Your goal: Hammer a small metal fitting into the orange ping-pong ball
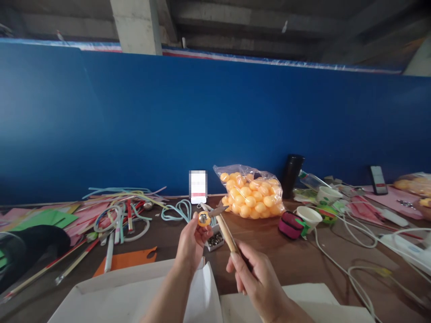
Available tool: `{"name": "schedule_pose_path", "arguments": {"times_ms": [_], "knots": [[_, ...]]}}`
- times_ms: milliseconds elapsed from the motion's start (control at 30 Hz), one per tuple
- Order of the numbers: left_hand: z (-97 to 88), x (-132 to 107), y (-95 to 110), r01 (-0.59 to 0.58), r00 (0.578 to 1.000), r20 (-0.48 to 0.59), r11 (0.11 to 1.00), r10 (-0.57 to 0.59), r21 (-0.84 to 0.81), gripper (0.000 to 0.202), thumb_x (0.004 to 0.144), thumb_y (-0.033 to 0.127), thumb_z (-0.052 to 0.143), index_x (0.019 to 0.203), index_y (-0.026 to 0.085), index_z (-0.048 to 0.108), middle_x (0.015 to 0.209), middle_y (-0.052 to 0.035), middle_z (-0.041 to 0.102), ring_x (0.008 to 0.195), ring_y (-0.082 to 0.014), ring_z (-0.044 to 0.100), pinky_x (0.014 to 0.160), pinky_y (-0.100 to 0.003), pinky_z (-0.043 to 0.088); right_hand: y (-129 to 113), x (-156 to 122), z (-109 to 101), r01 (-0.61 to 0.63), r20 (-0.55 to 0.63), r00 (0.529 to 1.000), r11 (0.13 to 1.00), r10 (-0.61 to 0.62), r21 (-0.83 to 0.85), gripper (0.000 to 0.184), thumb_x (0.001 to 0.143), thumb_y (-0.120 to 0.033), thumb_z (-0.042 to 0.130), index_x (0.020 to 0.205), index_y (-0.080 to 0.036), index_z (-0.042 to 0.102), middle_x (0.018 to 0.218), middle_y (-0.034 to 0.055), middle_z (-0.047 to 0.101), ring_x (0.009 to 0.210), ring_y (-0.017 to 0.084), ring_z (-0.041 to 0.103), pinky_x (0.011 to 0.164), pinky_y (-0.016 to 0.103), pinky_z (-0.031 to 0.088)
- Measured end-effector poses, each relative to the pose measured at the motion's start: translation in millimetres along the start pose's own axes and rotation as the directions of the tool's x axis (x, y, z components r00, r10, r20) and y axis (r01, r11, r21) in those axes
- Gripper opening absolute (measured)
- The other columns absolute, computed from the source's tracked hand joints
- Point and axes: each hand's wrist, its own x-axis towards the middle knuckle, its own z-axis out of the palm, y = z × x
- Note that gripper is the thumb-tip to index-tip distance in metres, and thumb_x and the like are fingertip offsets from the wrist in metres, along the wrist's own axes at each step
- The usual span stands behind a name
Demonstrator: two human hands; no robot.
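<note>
My left hand [194,237] is closed around a small orange round piece [204,218] with shiny metal in its middle, held up above the table. The wooden handle of a hammer [228,234] is in the grip of my right hand [251,278]. Its dark, pointed head lies just beside the orange piece; whether they touch I cannot tell. Behind my left fingers stands a small box [220,244] of little metal parts, partly hidden. Farther back is a clear plastic bag [251,172] full of orange balls.
White cardboard flaps [128,287] lie in front of me. Coloured tubes [117,220], green paper [50,220] and orange paper [124,261] are at left. A phone [198,186] leans at the blue partition [202,112]. To the right are a magenta pouch [288,225], paper cup [308,216] and cables [332,262].
</note>
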Motion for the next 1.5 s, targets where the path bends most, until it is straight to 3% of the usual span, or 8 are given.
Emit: {"name": "schedule_pose_path", "arguments": {"times_ms": [567, 767, 1067, 1500], "knots": [[-1.1, 2.3, 0.0, 0.009, 1.000, 0.023, 0.998, -0.007, -0.062, 0.014, 0.086, 0.020, 0.058, 0.086, 0.008, 0.065, 0.068, -0.0052, 0.064, 0.055, -0.0106, 0.060, 0.051, -0.021, 0.054, -3.8, -0.7, -0.7, 0.012, 0.017, 1.000, 0.999, -0.011, -0.044, 0.028, 0.095, -0.040, 0.042, 0.084, -0.018, 0.054, 0.069, -0.0003, 0.060, 0.044, 0.006, 0.050, 0.042, 0.017, 0.037], [-1.4, 3.5, -0.6, -0.008, 0.999, 0.052, 0.999, 0.011, -0.049, 0.014, 0.082, 0.023, 0.063, 0.084, 0.009, 0.065, 0.073, -0.0067, 0.065, 0.058, -0.0112, 0.061, 0.054, -0.022, 0.055, 0.2, -1.1, -0.6, 0.007, 0.031, 1.000, 0.997, -0.005, -0.079, 0.029, 0.095, -0.039, 0.043, 0.114, -0.019, 0.053, 0.074, 0.0002, 0.062, 0.047, 0.009, 0.053, 0.042, 0.017, 0.040], [0.0, 1.1, -0.3, -0.038, 0.998, 0.039, 0.999, 0.039, -0.021, 0.019, 0.078, 0.026, 0.068, 0.082, 0.008, 0.065, 0.073, -0.0064, 0.064, 0.057, -0.0109, 0.060, 0.053, -0.021, 0.053, 0.6, -0.9, -0.9, -0.003, 0.029, 1.000, 0.996, 0.006, -0.086, 0.035, 0.094, -0.041, 0.044, 0.120, -0.019, 0.052, 0.076, 0.0019, 0.063, 0.047, 0.010, 0.054, 0.042, 0.018, 0.041], [0.6, 2.1, -1.5, -0.051, 0.998, 0.035, 0.999, 0.051, -0.005, 0.021, 0.076, 0.028, 0.070, 0.082, 0.008, 0.065, 0.068, -0.0039, 0.062, 0.054, -0.0098, 0.057, 0.052, -0.021, 0.052, -4.4, 0.1, -1.4, -0.011, 0.014, 1.000, 0.998, 0.011, -0.057, 0.031, 0.095, -0.042, 0.042, 0.107, -0.018, 0.057, 0.072, 0.0000, 0.062, 0.044, 0.008, 0.051, 0.042, 0.018, 0.039]]}}
